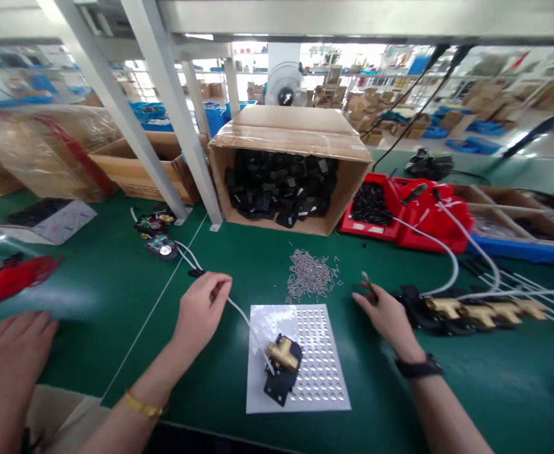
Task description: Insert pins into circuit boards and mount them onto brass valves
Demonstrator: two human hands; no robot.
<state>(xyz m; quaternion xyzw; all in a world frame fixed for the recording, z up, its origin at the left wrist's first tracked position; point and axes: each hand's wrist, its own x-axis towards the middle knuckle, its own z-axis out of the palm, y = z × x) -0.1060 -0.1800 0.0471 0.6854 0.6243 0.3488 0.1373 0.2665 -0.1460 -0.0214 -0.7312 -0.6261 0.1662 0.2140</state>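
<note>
My left hand (203,309) is closed in a pinch on a thin white cable (243,317). From there the cable runs down to a black plastic part with a brass T-shaped fitting (283,353), which lies on a white sheet with rows of shiny round dots (321,359). My right hand (384,315) hovers right of the sheet, its fingers curled around a small, thin dark piece (372,291), too blurred to name. Close to it stands a row of similar black parts with brass fittings (479,314). A pile of small metal screws (311,275) sits beyond the sheet.
A cardboard box (290,129) of black plastic parts stands at the back. Red bins (375,230) are on its right, and metal posts (170,107) rise on its left. Circuit boards with cables (163,246) lie left of centre. Another person's hand (14,347) rests at far left.
</note>
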